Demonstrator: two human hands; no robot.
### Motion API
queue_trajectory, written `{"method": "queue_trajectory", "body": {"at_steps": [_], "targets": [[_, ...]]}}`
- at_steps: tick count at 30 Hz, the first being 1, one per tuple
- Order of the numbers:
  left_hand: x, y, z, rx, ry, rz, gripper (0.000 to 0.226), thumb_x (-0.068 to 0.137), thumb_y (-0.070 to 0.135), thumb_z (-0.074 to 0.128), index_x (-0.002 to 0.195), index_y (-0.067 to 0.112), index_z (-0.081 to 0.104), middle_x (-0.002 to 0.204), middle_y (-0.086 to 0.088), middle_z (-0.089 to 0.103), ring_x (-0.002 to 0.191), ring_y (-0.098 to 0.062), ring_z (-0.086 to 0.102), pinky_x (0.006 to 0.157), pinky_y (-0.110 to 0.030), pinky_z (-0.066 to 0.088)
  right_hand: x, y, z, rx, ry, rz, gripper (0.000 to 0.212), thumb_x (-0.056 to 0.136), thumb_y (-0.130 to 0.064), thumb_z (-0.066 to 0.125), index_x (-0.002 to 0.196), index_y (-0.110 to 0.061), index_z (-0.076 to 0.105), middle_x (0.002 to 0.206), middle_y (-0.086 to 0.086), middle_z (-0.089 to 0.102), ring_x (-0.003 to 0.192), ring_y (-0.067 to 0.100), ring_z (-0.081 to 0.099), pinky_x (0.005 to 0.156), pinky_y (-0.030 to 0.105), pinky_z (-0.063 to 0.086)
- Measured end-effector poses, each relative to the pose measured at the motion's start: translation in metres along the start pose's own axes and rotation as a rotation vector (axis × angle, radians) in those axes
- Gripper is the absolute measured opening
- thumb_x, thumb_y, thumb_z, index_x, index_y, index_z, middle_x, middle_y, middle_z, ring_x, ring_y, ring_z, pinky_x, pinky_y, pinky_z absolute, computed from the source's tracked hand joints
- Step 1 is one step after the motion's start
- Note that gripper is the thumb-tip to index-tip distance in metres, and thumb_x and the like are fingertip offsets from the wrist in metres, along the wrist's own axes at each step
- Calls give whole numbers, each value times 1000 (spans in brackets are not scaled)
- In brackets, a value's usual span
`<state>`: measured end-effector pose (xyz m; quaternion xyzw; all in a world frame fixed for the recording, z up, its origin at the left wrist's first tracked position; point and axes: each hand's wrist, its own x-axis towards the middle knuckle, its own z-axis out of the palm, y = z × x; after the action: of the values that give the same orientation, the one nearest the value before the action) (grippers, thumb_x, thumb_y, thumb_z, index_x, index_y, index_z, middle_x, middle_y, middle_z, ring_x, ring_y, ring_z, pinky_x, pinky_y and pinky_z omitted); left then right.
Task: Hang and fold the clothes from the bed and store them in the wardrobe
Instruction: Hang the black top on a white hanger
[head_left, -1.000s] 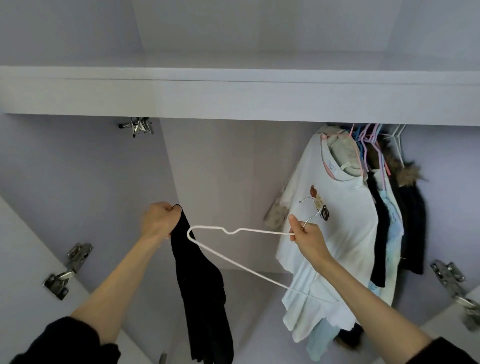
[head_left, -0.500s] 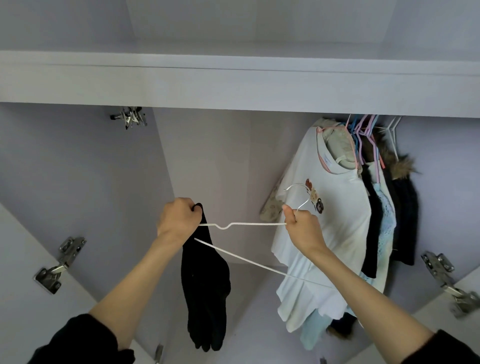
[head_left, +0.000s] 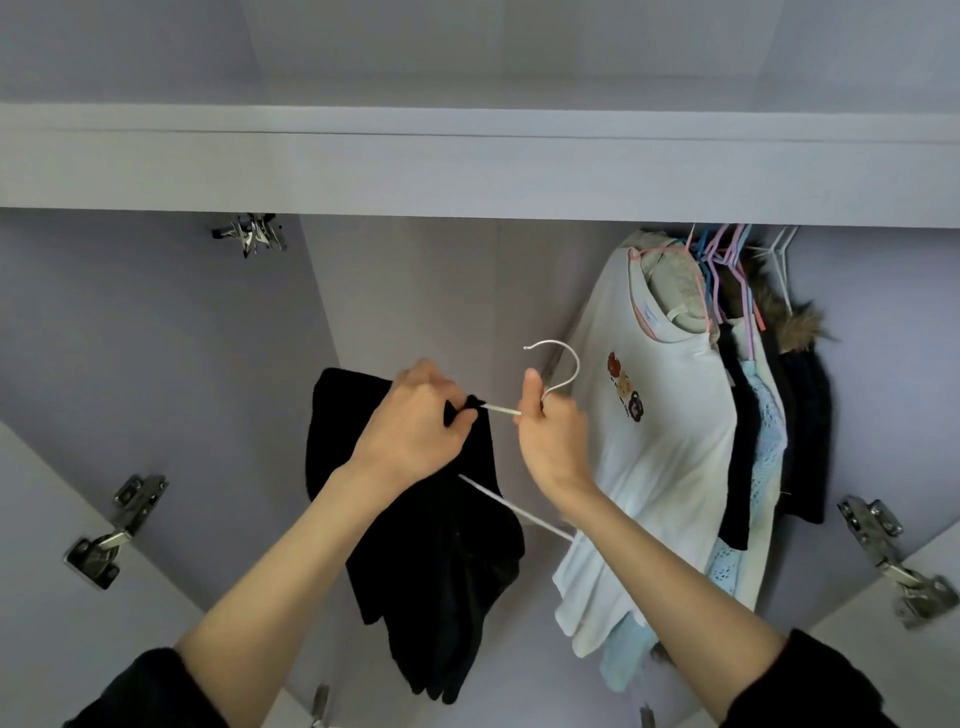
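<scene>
I am facing into the open wardrobe (head_left: 405, 291), arms raised. My left hand (head_left: 415, 421) pinches the black garment (head_left: 441, 545) against the white hanger (head_left: 553, 374), fingers curled round the cloth where it meets the wire. My right hand (head_left: 550, 431) grips the hanger just below its hook, thumb pointing up. The hook stands above my right fist, and the lower bar runs slanting down from the garment toward my right forearm. The garment drapes over the hanger's left end and hangs in long folds between my arms.

The left half of the wardrobe is open room: bare back wall and side wall from the garment up to the shelf (head_left: 467, 166), which crosses the whole view overhead. To the right the space is taken by hung clothes: a white T-shirt (head_left: 649, 467) nearest my right hand, then dark and pale blue pieces, then a fur-trimmed coat (head_left: 805, 415). Their coloured hangers (head_left: 722, 260) bunch under the shelf edge. Door hinges (head_left: 114, 530) show at both lower sides, the doors swung wide.

Half a second ago my hands were well apart along the hanger's top; now they are close together, and more of the garment lies over the wire.
</scene>
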<state>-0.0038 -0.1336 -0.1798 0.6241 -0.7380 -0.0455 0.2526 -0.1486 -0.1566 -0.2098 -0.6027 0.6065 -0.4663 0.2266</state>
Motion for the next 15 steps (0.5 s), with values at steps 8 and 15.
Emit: {"method": "queue_trajectory", "body": {"at_steps": [8,15], "targets": [[-1,14,-1,10,73,225,17,94,19,54,105,8,61,101,-4,64,92,-25,58,77,-29,42,6,-3,-17,154,-15,-17,60,98,-35,42,67,15,56,59,8,63,53,5,53,62,24,39],[11,2,-2,-31,166,105,16,93,7,54,105,4,65,101,-11,64,92,-32,58,82,-35,45,-6,20,-34,98,203,-510,15,90,-14,60,88,0,66,90,8,60,83,14,56,77,19,46]]}}
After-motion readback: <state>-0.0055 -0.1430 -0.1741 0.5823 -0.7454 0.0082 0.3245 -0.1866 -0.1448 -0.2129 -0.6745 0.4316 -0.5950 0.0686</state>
